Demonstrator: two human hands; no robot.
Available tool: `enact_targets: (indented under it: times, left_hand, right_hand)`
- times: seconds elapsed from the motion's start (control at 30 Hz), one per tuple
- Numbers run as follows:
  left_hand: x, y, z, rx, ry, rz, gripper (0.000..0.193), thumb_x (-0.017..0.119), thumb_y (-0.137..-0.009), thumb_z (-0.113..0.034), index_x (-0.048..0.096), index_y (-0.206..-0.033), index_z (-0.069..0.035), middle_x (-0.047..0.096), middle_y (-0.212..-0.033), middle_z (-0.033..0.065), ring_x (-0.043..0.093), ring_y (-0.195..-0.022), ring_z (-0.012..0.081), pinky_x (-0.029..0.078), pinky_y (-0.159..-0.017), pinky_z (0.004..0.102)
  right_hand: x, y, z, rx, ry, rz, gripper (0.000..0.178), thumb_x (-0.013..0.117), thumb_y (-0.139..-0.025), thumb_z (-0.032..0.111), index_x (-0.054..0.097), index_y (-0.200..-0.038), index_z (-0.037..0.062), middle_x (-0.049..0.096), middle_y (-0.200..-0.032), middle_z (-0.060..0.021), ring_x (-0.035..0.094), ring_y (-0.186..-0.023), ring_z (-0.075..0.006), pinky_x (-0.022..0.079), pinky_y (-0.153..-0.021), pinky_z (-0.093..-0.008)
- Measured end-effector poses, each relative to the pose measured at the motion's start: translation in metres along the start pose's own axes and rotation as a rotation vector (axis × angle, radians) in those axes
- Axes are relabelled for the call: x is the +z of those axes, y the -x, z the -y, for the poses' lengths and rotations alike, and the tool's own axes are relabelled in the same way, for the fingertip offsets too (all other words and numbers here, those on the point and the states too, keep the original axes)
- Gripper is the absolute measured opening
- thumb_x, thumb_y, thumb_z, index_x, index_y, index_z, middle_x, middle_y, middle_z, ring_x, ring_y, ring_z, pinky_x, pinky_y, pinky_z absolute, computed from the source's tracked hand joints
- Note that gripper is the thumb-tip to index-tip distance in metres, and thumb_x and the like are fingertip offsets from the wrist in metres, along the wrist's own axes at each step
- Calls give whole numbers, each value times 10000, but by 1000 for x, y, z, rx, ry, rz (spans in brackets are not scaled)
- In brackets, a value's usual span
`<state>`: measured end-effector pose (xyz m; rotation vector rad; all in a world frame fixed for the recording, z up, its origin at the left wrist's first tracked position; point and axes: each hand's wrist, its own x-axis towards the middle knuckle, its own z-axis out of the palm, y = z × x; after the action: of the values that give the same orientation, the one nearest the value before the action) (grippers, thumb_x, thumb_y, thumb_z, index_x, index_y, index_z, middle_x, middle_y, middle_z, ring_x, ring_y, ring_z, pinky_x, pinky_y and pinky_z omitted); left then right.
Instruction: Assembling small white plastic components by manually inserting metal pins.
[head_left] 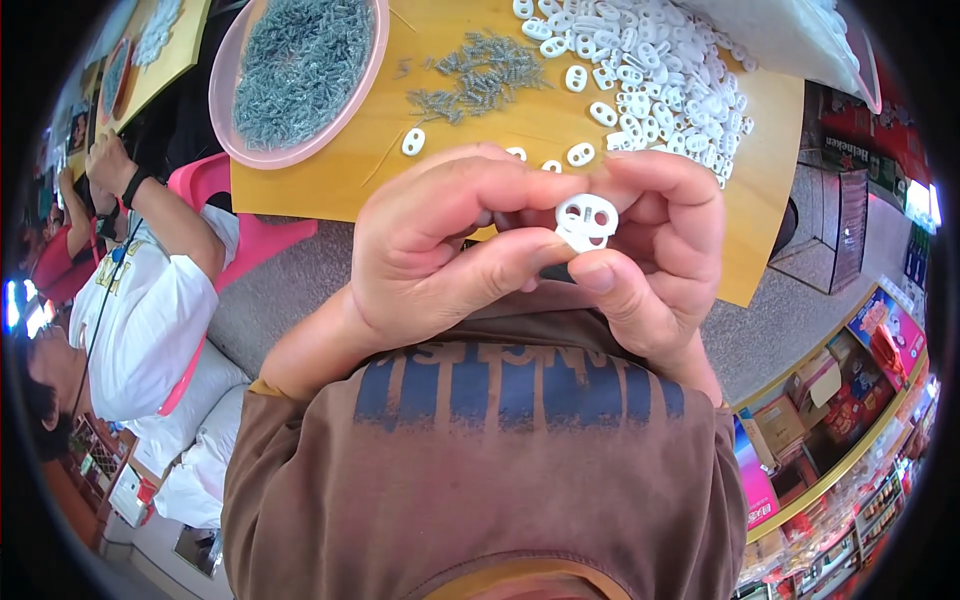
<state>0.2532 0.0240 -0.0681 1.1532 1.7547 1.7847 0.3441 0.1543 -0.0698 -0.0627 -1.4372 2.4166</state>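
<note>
Observed at far left a co-worker in a white shirt bearing yellow print, too small to make out. Noted a black wristband and a pink chair beside that person. On the yellow desk, recorded a pink basin heaped with grey springs, then a loose scatter of springs, with a lone white oval piece just below.

At centre, found a brown shirt with large blue block lettering, worn-looking and partly lost in folds. With the left hand, pinching a white holed clip between thumb and index finger, wrist bent inward. With the right hand, pinching the same clip from the opposite side, thumb tip at its lower edge, fingers curled behind. Located the clip between the hands, raised off the desk.

Further right, logged a heap of white pieces beside a white bag, red packaging with pale lettering, and a cabinet holding cartons, its purple panel printed with white characters.
</note>
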Motion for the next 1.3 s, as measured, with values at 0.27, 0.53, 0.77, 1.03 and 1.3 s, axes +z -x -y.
enact_targets:
  times: [0.27, 0.53, 0.77, 1.03, 1.3]
  left_hand:
    - [1, 4, -7, -37, -31, -24, 266, 656, -708, -52, 581, -958, 2, 567, -702, 58, 539, -606, 134, 417, -532, 234]
    - [7, 10, -7, 16, 2, -75, 256, 647, -715, -29, 572, -953, 25, 574, -726, 72, 542, -573, 128, 423, -499, 232]
    - [9, 13, -3, 76, -7, -73, 221, 623, -742, -19, 561, -947, 31, 568, -714, 75, 525, -514, 104, 404, -457, 209]
    - [11, 8, -9, 46, -27, -78, 200, 619, -740, -6, 564, -930, 25, 567, -726, 77, 527, -520, 102, 413, -463, 217]
    - [10, 11, -5, -26, 46, -94, 254, 647, -706, -5, 566, -945, 22, 568, -735, 75, 534, -624, 132, 418, -551, 227]
  right_hand:
    - [-10, -1, -4, -79, 76, 138, 273, 595, -758, -4, 482, -1007, 6, 544, -896, -104, 516, -749, -118, 415, -684, -235]
    - [-11, -2, -6, -115, 46, 209, 260, 578, -770, -10, 478, -1010, 5, 544, -906, -114, 556, -736, -139, 434, -672, -252]
    - [-10, 3, -15, -170, -1, 204, 232, 562, -780, -11, 480, -996, 3, 522, -882, -110, 559, -696, -133, 445, -628, -241]
    - [-10, -1, -14, -190, -13, 191, 231, 568, -776, -11, 485, -990, 12, 529, -866, -101, 550, -682, -125, 437, -612, -239]
    - [-11, -1, -13, -137, -41, 178, 278, 600, -752, -11, 493, -1007, 13, 553, -867, -77, 516, -746, -118, 409, -655, -238]
